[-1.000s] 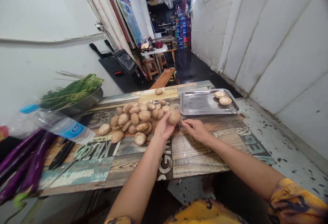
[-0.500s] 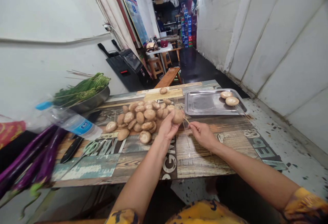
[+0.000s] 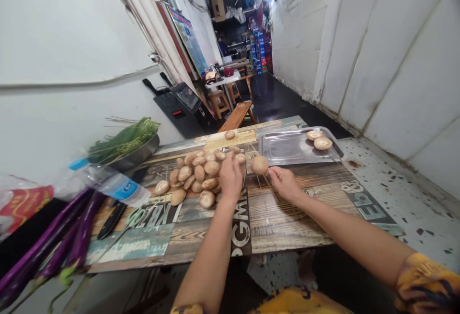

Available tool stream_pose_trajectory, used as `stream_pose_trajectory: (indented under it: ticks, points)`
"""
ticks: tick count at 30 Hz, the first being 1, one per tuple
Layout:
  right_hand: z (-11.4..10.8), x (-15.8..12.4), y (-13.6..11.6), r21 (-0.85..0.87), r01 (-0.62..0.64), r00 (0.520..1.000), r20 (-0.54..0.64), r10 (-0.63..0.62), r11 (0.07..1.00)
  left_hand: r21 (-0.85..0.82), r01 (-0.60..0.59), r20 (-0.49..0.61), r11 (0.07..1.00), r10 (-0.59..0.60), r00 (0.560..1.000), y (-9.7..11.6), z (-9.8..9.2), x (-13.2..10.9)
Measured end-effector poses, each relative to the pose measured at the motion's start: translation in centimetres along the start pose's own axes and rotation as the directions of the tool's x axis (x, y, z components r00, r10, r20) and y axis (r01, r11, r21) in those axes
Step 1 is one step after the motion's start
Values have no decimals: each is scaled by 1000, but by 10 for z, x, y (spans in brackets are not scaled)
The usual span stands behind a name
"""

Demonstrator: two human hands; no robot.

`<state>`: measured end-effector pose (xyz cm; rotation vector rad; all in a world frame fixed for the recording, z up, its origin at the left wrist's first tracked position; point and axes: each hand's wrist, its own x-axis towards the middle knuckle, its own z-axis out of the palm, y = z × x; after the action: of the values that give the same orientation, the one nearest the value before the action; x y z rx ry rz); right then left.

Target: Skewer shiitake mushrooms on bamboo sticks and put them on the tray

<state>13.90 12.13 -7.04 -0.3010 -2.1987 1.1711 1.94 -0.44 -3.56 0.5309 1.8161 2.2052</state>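
Note:
My right hand (image 3: pixel 285 183) is closed on a thin wooden skewer (image 3: pixel 266 178), gripping it below a brown mushroom (image 3: pixel 259 165) threaded on its upper end. The mushroom's round cap faces me. At the right side of a heap of mushrooms (image 3: pixel 200 173), my left hand (image 3: pixel 231 176) reaches in with bent fingers. Its fingertips are partly hidden, and no mushroom shows firmly gripped in it. Several loose skewers (image 3: pixel 263 193) lie on the table between and beneath my hands. On the metal tray (image 3: pixel 282 148) at the right rest two pale mushrooms (image 3: pixel 322 143) with skewers sticking out.
Left on the patterned table (image 3: pixel 201 242) are a water bottle (image 3: pixel 118 185), a black-handled knife (image 3: pixel 112 220), scissors (image 3: pixel 133 218) and purple eggplants (image 3: pixel 84 225). Behind them stands a metal bowl (image 3: pixel 138 153) of green vegetables (image 3: pixel 132 137). One mushroom (image 3: pixel 229 134) lies near the far edge.
My left hand has let go of the skewered mushroom and moved left to the heap. My right hand still holds the skewer, with the mushroom now slightly further right. The view has shifted a little.

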Motion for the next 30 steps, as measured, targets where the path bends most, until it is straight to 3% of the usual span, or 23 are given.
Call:
stream_pose_trajectory:
  ticks: [1, 2, 4, 6, 10, 14, 16, 18, 19, 21, 25, 30]
  points:
    - [-1, 1, 1, 7, -8, 1000, -7, 8, 1000, 239, -130, 6, 962, 132, 991, 4, -7, 5]
    - [-2, 1, 1, 15, -12, 1000, -9, 13, 1000, 459, -232, 53, 858, 234, 971, 7, -13, 11]
    - [-4, 1, 0, 33, -16, 1000, -8, 16, 999, 693, -321, 177, 646, 279, 944, 11, -21, 23]
    - [-4, 1, -2, 49, -16, 1000, -6, 17, 999, 726, -356, 275, 588, 226, 934, 14, -24, 35]
    - [-5, 0, -6, 77, -17, 1000, -9, 18, 997, 663, -388, 413, 640, 120, 903, 21, -28, 54]
    - [-6, -2, -11, 107, 0, 1000, -9, 1, 994, 635, -405, 489, 658, 64, 870, 25, -32, 57]
    - [-6, -4, -14, 122, 14, 1000, -5, -14, 992, 534, -296, 414, 792, 60, 908, 23, -28, 52]
    - [-5, -6, -18, 133, 30, 1000, 4, -30, 991, 223, -33, 213, 974, -16, 977, 17, -20, 47]
    - [-5, -7, -19, 136, 38, 999, 13, -40, 990, 26, 89, 123, 996, -92, 988, 13, -15, 45]
    - [-4, -9, -21, 132, 55, 997, 47, -62, 990, -233, 226, 41, 946, -223, 974, 5, -5, 44]
    - [-3, -14, -22, 67, 78, 989, 123, -85, 995, -375, 323, 59, 869, -325, 944, -7, 3, 46]
    - [-2, -20, -22, -13, 51, 979, 200, -48, 999, -528, 400, 136, 749, -390, 911, -7, -6, 48]
